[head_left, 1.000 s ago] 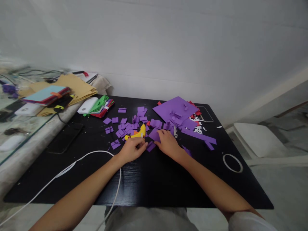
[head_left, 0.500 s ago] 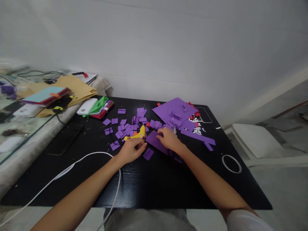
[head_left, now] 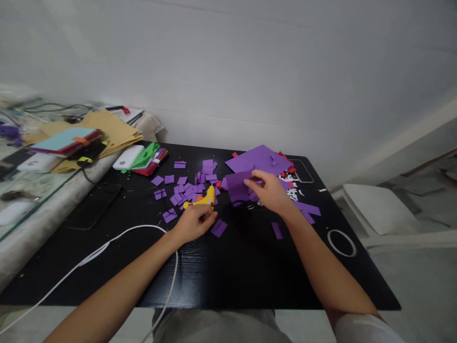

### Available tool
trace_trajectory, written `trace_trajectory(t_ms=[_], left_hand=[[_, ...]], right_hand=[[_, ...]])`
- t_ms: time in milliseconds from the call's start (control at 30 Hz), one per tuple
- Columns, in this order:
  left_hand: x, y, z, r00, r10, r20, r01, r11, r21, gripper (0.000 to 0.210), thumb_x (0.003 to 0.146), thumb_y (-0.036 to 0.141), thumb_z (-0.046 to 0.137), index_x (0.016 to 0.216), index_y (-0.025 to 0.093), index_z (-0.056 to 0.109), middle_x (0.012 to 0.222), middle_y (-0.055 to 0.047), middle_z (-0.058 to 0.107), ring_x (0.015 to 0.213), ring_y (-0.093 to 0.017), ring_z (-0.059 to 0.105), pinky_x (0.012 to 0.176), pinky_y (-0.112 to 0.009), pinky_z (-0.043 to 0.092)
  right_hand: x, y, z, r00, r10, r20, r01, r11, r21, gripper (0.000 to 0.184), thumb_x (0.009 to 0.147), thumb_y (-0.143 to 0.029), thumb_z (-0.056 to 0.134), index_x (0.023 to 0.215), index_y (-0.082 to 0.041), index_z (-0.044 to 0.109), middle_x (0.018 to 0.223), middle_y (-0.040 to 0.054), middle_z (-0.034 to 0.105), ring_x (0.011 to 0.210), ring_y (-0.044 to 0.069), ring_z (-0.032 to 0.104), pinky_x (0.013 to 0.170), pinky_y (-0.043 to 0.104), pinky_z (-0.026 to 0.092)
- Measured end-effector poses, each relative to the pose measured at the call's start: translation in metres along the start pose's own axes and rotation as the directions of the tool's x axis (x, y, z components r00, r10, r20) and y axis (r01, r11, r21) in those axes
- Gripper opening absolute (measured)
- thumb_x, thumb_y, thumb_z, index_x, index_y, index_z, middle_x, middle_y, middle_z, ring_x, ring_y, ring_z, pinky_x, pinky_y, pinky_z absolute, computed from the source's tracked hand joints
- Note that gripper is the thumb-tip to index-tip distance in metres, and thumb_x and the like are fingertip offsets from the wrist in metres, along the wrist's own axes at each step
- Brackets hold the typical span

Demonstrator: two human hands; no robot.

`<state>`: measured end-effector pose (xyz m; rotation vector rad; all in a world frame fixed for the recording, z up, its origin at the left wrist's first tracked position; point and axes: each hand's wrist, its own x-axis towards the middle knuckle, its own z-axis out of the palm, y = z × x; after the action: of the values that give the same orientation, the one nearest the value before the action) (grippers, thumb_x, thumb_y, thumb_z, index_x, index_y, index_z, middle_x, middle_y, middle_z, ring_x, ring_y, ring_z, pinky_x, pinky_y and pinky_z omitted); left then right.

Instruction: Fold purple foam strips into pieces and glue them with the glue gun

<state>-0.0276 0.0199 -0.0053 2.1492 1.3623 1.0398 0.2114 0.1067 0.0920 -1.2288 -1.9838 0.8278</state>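
Across the black table (head_left: 228,276), I see the right hand (head_left: 269,190) pinching a purple sheet (head_left: 237,188) near frame centre. The left hand (head_left: 194,223) curls at the glue gun (head_left: 209,197), left of centre; whether it grips anything, I cannot tell.

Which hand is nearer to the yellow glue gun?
Left. The left hand is at the near side of the yellow glue gun; the right hand, farther right, holds a purple sheet.

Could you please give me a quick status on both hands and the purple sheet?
Right hand pinching purple sheet, tilted up. Left hand at yellow glue gun, grip unclear. Small purple pieces crowding the glue gun.
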Motion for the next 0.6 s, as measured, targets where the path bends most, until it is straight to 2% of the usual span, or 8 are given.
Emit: trace_trajectory(t_ms=[133, 200, 267, 367, 433, 500, 600], left_hand=[[-0.001, -0.002, 0.001, 1.000, 0.001, 0.003, 0.000, 1.000, -0.024, 0.035, 0.096, 0.029, 0.055, 0.063, 0.017, 0.054, 0.058, 0.003, 0.052, 0.055, -0.010, 0.047, 0.057, -0.023, 0.035], [-0.002, -0.002, 0.001, 1.000, -0.011, -0.008, 0.010, 0.999, -0.036, 0.034, 0.097, 0.030, 0.054, 0.065, 0.017, 0.057, 0.059, 0.002, 0.054, 0.055, -0.010, 0.047, 0.057, -0.023, 0.036], [-0.002, -0.001, 0.000, 0.998, -0.055, -0.030, 0.053, 0.997, -0.062, 0.032, 0.099, 0.032, 0.052, 0.073, 0.017, 0.062, 0.063, 0.001, 0.058, 0.057, -0.011, 0.050, 0.058, -0.024, 0.037], [-0.002, 0.002, -0.003, 0.986, -0.150, -0.069, 0.137, 0.976, -0.169, 0.032, 0.101, 0.037, 0.048, 0.087, 0.017, 0.070, 0.073, -0.002, 0.066, 0.066, -0.014, 0.058, 0.065, -0.025, 0.043], [0.001, 0.004, -0.004, 0.972, -0.222, -0.075, 0.187, 0.929, -0.318, 0.037, 0.101, 0.043, 0.049, 0.092, 0.016, 0.072, 0.079, -0.004, 0.070, 0.073, -0.017, 0.063, 0.071, -0.027, 0.047], [0.004, 0.005, -0.004, 0.955, -0.296, -0.017, 0.240, 0.804, -0.545, 0.044, 0.098, 0.052, 0.051, 0.096, 0.016, 0.074, 0.086, -0.007, 0.073, 0.078, -0.020, 0.066, 0.072, -0.029, 0.049], [0.006, 0.006, -0.002, 0.933, -0.292, 0.210, 0.328, 0.451, -0.830, 0.062, 0.092, 0.069, 0.049, 0.108, 0.015, 0.074, 0.097, -0.013, 0.076, 0.081, -0.023, 0.070, 0.072, -0.033, 0.054]], right_hand=[[-0.005, -0.011, -0.012, 0.992, -0.004, -0.124, 0.026, 0.983, 0.181, 0.024, 0.087, -0.041, 0.068, 0.076, -0.021, 0.059, 0.073, 0.0009, 0.060, 0.069, 0.017, 0.058, 0.065, 0.031, 0.050], [-0.007, -0.017, -0.019, 0.974, 0.002, -0.227, 0.080, 0.933, 0.352, 0.019, 0.087, -0.040, 0.070, 0.085, -0.022, 0.064, 0.078, 0.0012, 0.062, 0.073, 0.017, 0.061, 0.069, 0.032, 0.055], [-0.009, -0.021, -0.024, 0.955, 0.038, -0.295, 0.120, 0.858, 0.499, 0.017, 0.086, -0.039, 0.071, 0.092, -0.024, 0.066, 0.079, 0.0001, 0.061, 0.070, 0.015, 0.060, 0.067, 0.030, 0.057], [-0.011, -0.018, -0.023, 0.978, 0.169, -0.123, -0.026, 0.681, 0.732, 0.023, 0.082, -0.038, 0.076, 0.079, -0.022, 0.061, 0.079, -0.0005, 0.061, 0.066, 0.012, 0.060, 0.057, 0.025, 0.056], [-0.011, -0.011, -0.016, 0.968, 0.250, 0.035, -0.171, 0.546, 0.820, 0.035, 0.076, -0.036, 0.083, 0.067, -0.021, 0.053, 0.071, -0.0021, 0.059, 0.063, 0.011, 0.060, 0.056, 0.022, 0.056], [-0.013, -0.002, -0.006, 0.953, 0.286, 0.101, -0.234, 0.479, 0.846, 0.034, 0.072, -0.034, 0.086, 0.067, -0.020, 0.055, 0.070, -0.0023, 0.061, 0.064, 0.011, 0.062, 0.060, 0.022, 0.058], [-0.018, 0.005, 0.010, 0.952, 0.267, 0.153, -0.274, 0.510, 0.815, 0.023, 0.076, -0.035, 0.083, 0.082, -0.019, 0.067, 0.082, 0.0011, 0.068, 0.075, 0.013, 0.067, 0.068, 0.024, 0.062]])
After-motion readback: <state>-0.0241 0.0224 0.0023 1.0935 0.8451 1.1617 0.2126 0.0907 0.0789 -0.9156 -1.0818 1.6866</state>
